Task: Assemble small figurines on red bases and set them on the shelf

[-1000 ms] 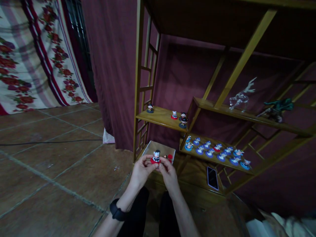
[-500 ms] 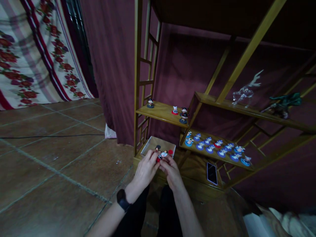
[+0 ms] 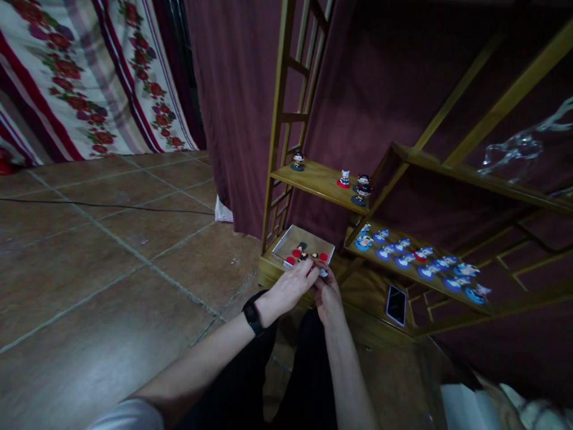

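**Both hands pinch a small figure at the near rim of the box**

The left hand and the right hand meet fingertip to fingertip, with the thumbs and first fingers closed on a small figurine with a red round base. The fingers cover most of it, so only a bit of red and a pale part show. It is held just over the near edge of a shallow open grey cardboard box. A black wristband sits on the left wrist.

The box stands at the left end of the bottom board of a tall honey-coloured wooden shelf unit. Several more red-based figures lie inside it. A dark flat smartphone lies on the same board, well to the right of the hands.

A short upper shelf board carries four little dark-haired figures, one at its left end and three near its right corner. To the right, a long lower shelf holds rows of blue-based figures. A clear glass deer stands on the board above that.

A maroon curtain hangs behind and beside the unit. A thin black cable crosses the brown tiled floor.
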`<move>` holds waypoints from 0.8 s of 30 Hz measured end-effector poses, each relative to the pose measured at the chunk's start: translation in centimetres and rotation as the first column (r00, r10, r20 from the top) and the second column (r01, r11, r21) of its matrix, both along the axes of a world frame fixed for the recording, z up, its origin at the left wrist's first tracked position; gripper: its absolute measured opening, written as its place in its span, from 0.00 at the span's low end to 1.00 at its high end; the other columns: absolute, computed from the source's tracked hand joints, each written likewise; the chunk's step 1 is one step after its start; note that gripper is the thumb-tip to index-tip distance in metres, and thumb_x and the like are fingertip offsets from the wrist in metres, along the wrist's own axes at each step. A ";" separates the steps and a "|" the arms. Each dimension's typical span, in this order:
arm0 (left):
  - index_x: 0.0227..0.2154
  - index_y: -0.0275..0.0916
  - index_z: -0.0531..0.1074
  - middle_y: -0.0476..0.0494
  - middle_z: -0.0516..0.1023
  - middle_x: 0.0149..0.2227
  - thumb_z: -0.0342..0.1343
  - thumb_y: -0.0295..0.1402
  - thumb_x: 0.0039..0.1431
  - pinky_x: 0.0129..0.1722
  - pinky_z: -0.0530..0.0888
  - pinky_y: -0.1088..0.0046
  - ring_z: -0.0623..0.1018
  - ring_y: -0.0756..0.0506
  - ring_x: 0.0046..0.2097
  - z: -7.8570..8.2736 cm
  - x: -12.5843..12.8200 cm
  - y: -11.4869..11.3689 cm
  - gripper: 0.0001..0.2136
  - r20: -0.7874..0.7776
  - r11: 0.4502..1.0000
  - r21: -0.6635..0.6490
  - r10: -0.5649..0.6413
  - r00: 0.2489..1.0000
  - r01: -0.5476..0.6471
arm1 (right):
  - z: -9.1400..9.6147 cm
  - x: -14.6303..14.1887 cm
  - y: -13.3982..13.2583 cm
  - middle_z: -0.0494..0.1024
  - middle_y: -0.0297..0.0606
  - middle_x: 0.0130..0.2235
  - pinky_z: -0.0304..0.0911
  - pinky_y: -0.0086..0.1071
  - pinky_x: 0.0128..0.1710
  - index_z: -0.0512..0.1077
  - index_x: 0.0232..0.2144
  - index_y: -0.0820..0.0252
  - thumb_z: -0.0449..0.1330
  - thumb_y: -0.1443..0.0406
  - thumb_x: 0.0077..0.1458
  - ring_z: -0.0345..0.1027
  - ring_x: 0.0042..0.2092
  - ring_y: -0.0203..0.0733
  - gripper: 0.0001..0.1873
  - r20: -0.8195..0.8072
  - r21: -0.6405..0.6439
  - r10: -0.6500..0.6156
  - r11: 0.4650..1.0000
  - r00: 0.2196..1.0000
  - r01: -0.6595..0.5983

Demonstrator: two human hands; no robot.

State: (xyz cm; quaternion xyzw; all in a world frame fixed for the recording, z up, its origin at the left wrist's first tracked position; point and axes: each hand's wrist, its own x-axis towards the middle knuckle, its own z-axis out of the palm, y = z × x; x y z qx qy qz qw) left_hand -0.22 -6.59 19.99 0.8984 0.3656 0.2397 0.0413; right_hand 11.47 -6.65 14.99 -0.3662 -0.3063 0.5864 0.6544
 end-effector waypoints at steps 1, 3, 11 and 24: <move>0.43 0.39 0.60 0.41 0.63 0.42 0.42 0.24 0.57 0.45 0.67 0.67 0.68 0.45 0.45 -0.1 0.1 0.0 0.12 0.006 1.000 0.002 -0.008 1.000 0.008 | -0.1 0.1 0.0 0.75 0.31 0.39 0.64 0.33 0.40 0.69 0.36 0.52 0.64 0.67 0.37 0.67 0.41 0.38 0.18 0.000 -0.006 -0.009 1.000 1.000 0.009; 0.44 0.39 0.60 0.40 0.63 0.43 0.42 0.24 0.57 0.46 0.66 0.66 0.67 0.45 0.46 -0.4 0.3 0.1 0.12 0.030 1.000 0.003 -0.021 0.999 0.021 | -0.4 0.2 0.0 0.75 0.31 0.39 0.64 0.33 0.40 0.69 0.35 0.52 0.64 0.66 0.37 0.67 0.41 0.39 0.18 0.006 -0.014 -0.031 0.999 0.999 0.031; 0.44 0.40 0.61 0.40 0.64 0.47 0.44 0.24 0.55 0.49 0.65 0.66 0.66 0.44 0.50 -0.7 0.7 0.8 0.13 0.161 0.995 -0.062 -0.066 0.985 0.077 | -0.1 0.5 0.2 0.74 0.33 0.42 0.64 0.37 0.40 0.70 0.36 0.53 0.64 0.64 0.36 0.67 0.43 0.42 0.19 0.052 -0.041 -0.071 0.996 0.996 0.073; 0.37 0.39 0.66 0.46 0.72 0.37 0.56 0.26 0.45 0.40 0.70 0.68 0.73 0.47 0.37 -2.5 0.6 4.0 0.13 0.627 0.902 -0.413 0.180 0.758 0.127 | 1.4 0.4 0.3 0.75 0.35 0.39 0.65 0.35 0.37 0.70 0.35 0.55 0.61 0.60 0.42 0.69 0.41 0.42 0.14 0.133 -0.005 -0.101 0.995 0.986 0.103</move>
